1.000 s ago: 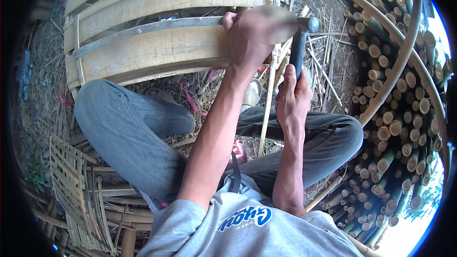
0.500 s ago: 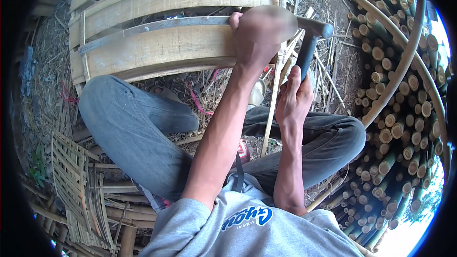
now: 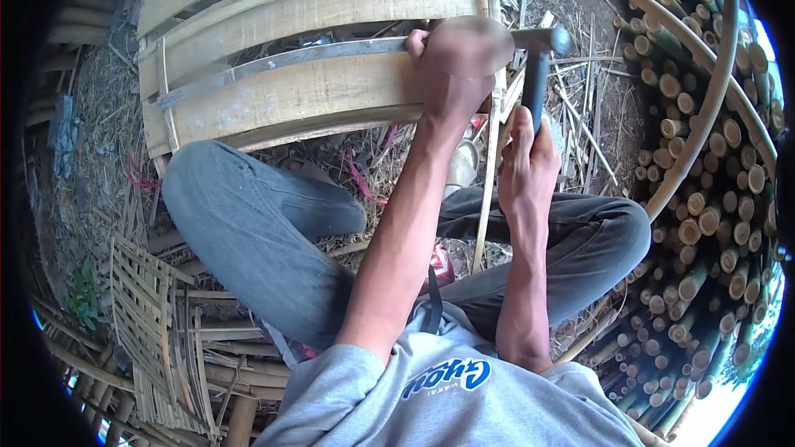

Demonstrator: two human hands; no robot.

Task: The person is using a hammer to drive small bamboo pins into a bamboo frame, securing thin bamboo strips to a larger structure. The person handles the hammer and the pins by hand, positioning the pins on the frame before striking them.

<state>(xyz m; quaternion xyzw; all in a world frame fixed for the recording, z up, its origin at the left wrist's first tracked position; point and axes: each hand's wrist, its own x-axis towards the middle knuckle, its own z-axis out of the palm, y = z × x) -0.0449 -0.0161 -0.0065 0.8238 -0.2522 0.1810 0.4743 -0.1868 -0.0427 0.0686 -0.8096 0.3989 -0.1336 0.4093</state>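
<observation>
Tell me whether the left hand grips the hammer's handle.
No, the right hand grips the hammer by its handle, while the left hand is at the wooden frame.

Wearing grey T-shirt (image 3: 356, 405) with short sleeves (image 3: 352, 364), blue-and-white print (image 3: 447, 378) on front; also narrow dark strap (image 3: 435, 302), faded blue-grey trousers (image 3: 257, 231).

Bare brown earth (image 3: 628, 134) strewn with dry straw (image 3: 103, 157) forms the ground. To the right, cut bamboo poles (image 3: 710, 221) lie densely stacked, ends showing, a curved pole (image 3: 697, 147) crossing them. A split-bamboo lattice (image 3: 145, 298) lies lower left near a green plant (image 3: 83, 294); daylight (image 3: 730, 414) glares lower right
</observation>
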